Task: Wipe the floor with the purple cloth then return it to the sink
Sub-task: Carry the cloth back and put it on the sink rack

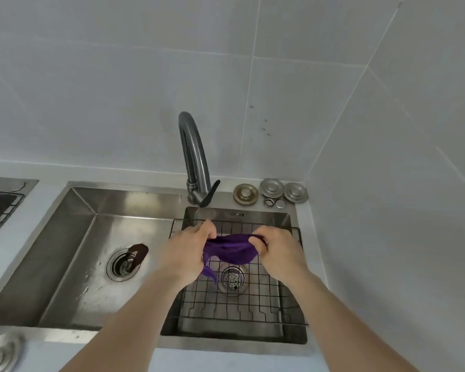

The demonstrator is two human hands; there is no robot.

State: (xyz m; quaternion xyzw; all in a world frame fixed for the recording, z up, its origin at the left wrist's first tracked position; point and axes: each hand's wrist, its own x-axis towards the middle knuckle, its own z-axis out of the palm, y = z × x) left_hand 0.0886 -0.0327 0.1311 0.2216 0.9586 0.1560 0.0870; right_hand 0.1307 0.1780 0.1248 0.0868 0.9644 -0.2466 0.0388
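Observation:
The purple cloth (230,251) hangs bunched between both hands over the right basin of the steel sink (293,336). My left hand (188,248) grips its left end and my right hand (275,249) pinches its right end. A corner of the cloth dangles down toward the round drain strainer (232,278). A black wire rack (234,304) lies across the right basin beneath the cloth.
A curved grey faucet (193,157) with a black lever stands behind the basins. The left basin (91,237) holds a drain with a dark brown object beside it. Several metal sink stoppers (271,191) sit on the back right ledge. Tiled walls close in behind and right.

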